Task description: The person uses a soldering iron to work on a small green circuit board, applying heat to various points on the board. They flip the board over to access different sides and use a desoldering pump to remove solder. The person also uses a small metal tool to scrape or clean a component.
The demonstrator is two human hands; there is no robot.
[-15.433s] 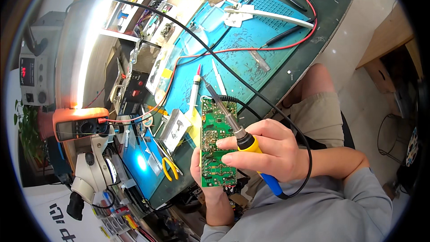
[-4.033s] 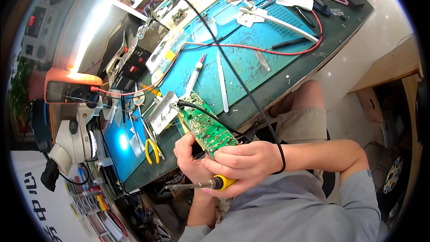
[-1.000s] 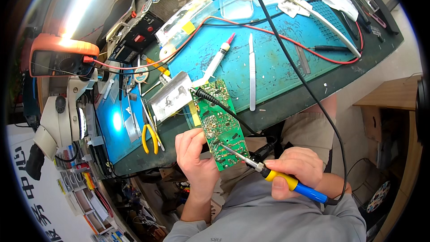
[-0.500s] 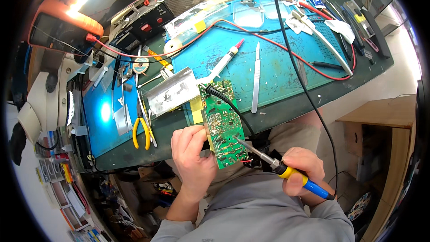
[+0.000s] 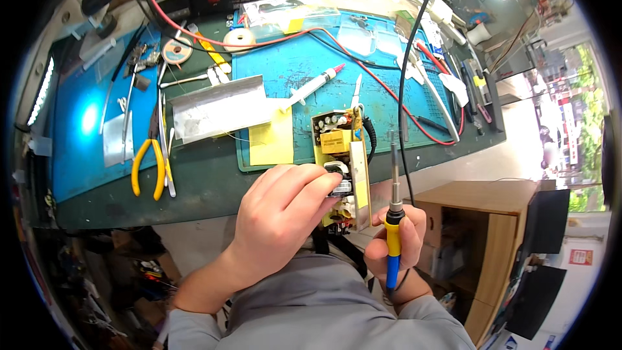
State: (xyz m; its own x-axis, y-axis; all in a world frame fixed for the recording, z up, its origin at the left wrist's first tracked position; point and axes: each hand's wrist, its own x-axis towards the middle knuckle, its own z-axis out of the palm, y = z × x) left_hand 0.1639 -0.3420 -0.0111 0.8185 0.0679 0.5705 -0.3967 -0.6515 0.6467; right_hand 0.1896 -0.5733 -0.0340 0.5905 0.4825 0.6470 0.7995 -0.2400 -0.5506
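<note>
My left hand (image 5: pixel 278 210) grips a power supply circuit board (image 5: pixel 346 155), its fingers closed over the black part near the middle. The component side faces me: a yellow transformer (image 5: pixel 335 142), capacitors at the far end, and a flat metal heat sink (image 5: pixel 359 185) along the right side. A black cable (image 5: pixel 370 136) leaves the far right. The green underside is hidden. My right hand (image 5: pixel 408 236) is closed round the yellow and blue handle of a soldering iron (image 5: pixel 393 240). The iron stands upright, tip pointing away, to the right of the board and apart from it.
On the blue mat lie a syringe (image 5: pixel 317 85), a scalpel (image 5: pixel 356 91) and a yellow paper (image 5: pixel 272 142). A metal cover (image 5: pixel 220 109) sits behind my left hand. Yellow-handled pliers (image 5: pixel 149 168) lie left. The iron's cord (image 5: pixel 403 91) and a red lead (image 5: pixel 382 81) cross the bench.
The board has been turned over from its green solder side to its component side. The iron's tip has come off the board and swung upright. The view has shifted.
</note>
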